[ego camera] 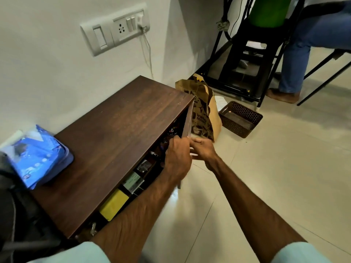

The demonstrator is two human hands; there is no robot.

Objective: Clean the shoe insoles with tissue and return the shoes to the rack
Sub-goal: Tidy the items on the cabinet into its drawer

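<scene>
- Cabinet [117, 133] of dark wood stands against a white wall, its door [188, 120] swung outward at the far end and seen nearly edge-on.
- Left hand [177, 158] reaches into the cabinet's opening just behind the door, fingers curled. Whether they grip anything cannot be told.
- Right hand [204, 149] is on the door's outer side, with fairly straight fingers laid against its edge and nothing held.
- Blue packet [39, 154], possibly the tissue, lies on the cabinet's top at the near left end, by the wall.
- Yellow box [114, 205] and small cards show inside the cabinet, nearer than the left hand.
- Brown paper bag [205, 114] stands on the floor just beyond the cabinet's far end, and a brown perforated basket [247, 111] sits just past the bag.
- Switch plate [115, 28] is on the wall above the cabinet, with a cable hanging down.
- Seated person in blue jeans [303, 50] is well beyond the cabinet.
</scene>
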